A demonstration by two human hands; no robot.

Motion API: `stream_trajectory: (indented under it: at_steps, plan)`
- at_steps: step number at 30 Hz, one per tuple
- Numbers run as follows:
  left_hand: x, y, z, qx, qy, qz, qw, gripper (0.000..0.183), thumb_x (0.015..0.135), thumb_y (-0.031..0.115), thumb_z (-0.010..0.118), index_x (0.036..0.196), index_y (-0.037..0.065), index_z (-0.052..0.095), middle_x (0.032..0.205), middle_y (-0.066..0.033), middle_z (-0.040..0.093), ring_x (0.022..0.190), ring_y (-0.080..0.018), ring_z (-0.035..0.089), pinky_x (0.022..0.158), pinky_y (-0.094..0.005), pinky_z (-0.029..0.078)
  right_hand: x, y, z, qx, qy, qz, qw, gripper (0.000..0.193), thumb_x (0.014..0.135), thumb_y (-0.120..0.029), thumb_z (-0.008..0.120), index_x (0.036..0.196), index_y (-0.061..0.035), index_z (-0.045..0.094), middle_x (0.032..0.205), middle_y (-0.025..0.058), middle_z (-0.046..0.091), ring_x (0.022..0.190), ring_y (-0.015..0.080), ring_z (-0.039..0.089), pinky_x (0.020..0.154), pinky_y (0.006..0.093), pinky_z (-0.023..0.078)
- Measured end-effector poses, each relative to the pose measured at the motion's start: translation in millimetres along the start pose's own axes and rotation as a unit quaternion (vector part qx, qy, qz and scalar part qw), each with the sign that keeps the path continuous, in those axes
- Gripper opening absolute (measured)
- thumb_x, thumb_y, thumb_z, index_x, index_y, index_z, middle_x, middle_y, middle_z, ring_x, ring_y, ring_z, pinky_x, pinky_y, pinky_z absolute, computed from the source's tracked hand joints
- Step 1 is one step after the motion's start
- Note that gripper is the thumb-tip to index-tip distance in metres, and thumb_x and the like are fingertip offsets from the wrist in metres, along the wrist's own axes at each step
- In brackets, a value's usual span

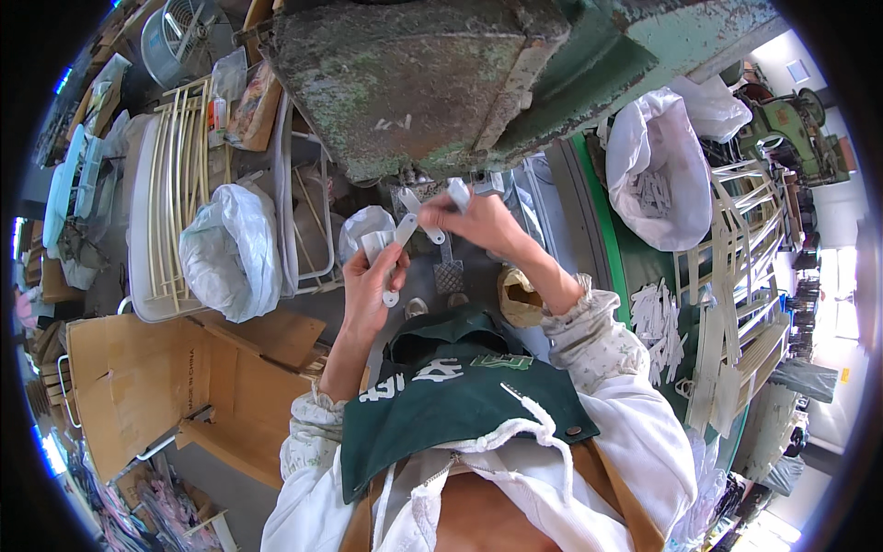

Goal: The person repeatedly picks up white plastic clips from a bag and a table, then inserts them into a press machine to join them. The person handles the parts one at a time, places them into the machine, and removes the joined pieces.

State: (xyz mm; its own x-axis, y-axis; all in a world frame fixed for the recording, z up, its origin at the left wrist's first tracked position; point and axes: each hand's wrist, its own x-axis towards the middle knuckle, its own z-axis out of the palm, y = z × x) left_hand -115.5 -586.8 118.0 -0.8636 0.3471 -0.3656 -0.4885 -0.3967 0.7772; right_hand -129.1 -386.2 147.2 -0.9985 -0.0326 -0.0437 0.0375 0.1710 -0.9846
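Note:
My left hand (370, 281) is closed round a white flat strip (406, 229) with rounded ends and small holes. A second pale piece (373, 245) shows beside its fingers. To the right and slightly higher, my right hand (480, 225) has its fingers pressed together on another white strip (422, 217), which slants down between the two hands. A whitish end (458, 192) sticks up by the right fingers; whether it belongs to the held strip I cannot tell. Both hands are just below a worn green machine (414, 87), whose lower working part is partly hidden by them.
A plastic-lined bag (235, 248) and an open cardboard box (138, 382) stand at left. At right, a white sack (655, 179) holds strips, and loose white strips (656, 322) lie on a green surface. A metal pedal (449, 276) is near my feet.

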Motion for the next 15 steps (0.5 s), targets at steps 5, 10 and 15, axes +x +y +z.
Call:
stream_trajectory:
  at_steps: [5, 10, 15]
  plan:
    - [-12.9, -6.9, 18.0, -0.035, 0.003, 0.044, 0.998, 0.033, 0.087, 0.006, 0.063, 0.118, -0.003, 0.055, 0.076, -0.0073, 0.061, 0.049, -0.0053, 0.044, 0.044, -0.0191, 0.03, -31.4, -11.0, 3.0, 0.043, 0.02, 0.028, 0.998, 0.016, 0.079, -0.011, 0.072, 0.083, 0.0037, 0.069, 0.071, 0.0033, 0.065, 0.066, 0.006, 0.055, 0.059, 0.0243, 0.046]
    - [-22.2, -28.2, -10.0, -0.063, 0.048, 0.038, 0.996, 0.037, 0.088, 0.012, 0.065, 0.12, -0.003, 0.055, 0.073, -0.0027, 0.058, 0.048, -0.0021, 0.035, 0.043, -0.0183, 0.024, -46.5, -5.8, 11.4, 0.026, 0.162, -0.126, 0.978, 0.007, 0.081, -0.004, 0.066, 0.079, 0.0019, 0.063, 0.068, 0.0013, 0.057, 0.053, 0.0039, 0.043, 0.048, 0.0213, 0.033]
    - [-30.8, -12.8, 23.7, -0.076, 0.05, 0.028, 0.995, 0.02, 0.087, 0.017, 0.065, 0.097, -0.001, 0.066, 0.071, -0.0001, 0.059, 0.049, -0.0027, 0.04, 0.042, -0.0182, 0.025, -51.3, 6.0, 16.2, -0.363, 0.032, -0.546, 0.754, 0.031, 0.062, -0.004, 0.065, 0.092, 0.0036, 0.063, 0.087, 0.0074, 0.057, 0.062, 0.0144, 0.06, 0.05, 0.0261, 0.051]
